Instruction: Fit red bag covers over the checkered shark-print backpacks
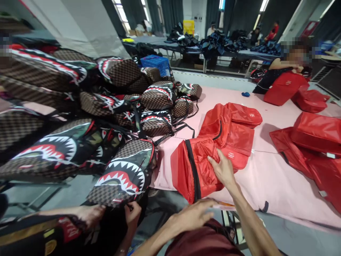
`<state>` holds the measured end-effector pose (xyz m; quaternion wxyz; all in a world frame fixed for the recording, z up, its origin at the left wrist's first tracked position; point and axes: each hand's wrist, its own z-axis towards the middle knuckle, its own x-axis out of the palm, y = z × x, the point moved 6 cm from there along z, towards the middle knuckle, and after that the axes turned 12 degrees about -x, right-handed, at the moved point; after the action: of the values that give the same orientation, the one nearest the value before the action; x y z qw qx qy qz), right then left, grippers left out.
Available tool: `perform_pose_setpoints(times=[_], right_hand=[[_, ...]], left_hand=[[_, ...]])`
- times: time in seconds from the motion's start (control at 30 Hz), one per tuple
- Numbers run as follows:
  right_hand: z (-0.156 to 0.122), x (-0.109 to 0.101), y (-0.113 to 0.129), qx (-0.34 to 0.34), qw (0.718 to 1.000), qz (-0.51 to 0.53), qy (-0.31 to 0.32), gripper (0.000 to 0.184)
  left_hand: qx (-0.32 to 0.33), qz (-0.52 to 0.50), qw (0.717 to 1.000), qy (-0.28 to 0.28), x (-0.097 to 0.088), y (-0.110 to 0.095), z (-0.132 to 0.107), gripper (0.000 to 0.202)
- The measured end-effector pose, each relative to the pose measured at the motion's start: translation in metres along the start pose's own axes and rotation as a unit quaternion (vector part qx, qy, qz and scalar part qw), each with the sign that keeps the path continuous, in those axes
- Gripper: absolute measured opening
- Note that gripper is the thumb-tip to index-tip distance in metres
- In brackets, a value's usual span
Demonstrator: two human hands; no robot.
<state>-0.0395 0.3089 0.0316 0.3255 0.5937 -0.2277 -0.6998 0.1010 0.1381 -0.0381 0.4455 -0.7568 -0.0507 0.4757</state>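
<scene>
Pink padded table [266,177], hands [223,170] on glossy red bag [197,167]

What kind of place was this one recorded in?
Most likely a bag factory or packing workshop: a heap of shark-mouth backpacks, red bag covers spread on a pink-covered worktable, and more tables piled with dark bags behind.

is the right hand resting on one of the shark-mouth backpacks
No, the right hand presses on a red bag lying on the pink table cover, clear of the shark-mouth backpacks.
</scene>
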Motion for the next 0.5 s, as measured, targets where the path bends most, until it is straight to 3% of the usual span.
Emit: perform_pose_setpoints(times=[0.07,0.13,0.2,0.23,0.3,0.37,0.5], right_hand=[[-0.007,-0.036,-0.005,-0.003,1.000,-0.023,0.006,0.062],[-0.019,-0.069,-0.012,0.003,0.998,-0.061,0.030,0.060],[-0.033,-0.095,-0.025,0.020,0.992,-0.111,0.062,0.057],[-0.041,-0.105,-0.033,0.029,0.987,-0.134,0.079,0.055],[-0.056,-0.123,-0.055,0.056,0.980,-0.167,0.096,0.051],[-0.069,-0.140,-0.078,0.097,0.975,-0.189,0.067,0.048],[-0.082,-0.165,-0.098,0.111,0.947,-0.280,-0.115,0.046]], left_hand=[[0.099,-0.025,0.995,0.021,-0.016,-0.046,-0.003,0.045],[0.206,-0.053,0.977,-0.018,-0.044,-0.081,0.000,0.046],[0.251,-0.053,0.960,-0.112,-0.070,-0.094,0.019,0.049],[0.249,-0.031,0.957,-0.146,-0.074,-0.093,0.034,0.055],[0.250,0.046,0.957,-0.143,-0.057,-0.085,0.065,0.062],[0.288,0.115,0.947,-0.080,-0.017,-0.072,0.082,0.051],[0.311,0.136,0.940,0.025,0.059,-0.033,0.081,0.061]])
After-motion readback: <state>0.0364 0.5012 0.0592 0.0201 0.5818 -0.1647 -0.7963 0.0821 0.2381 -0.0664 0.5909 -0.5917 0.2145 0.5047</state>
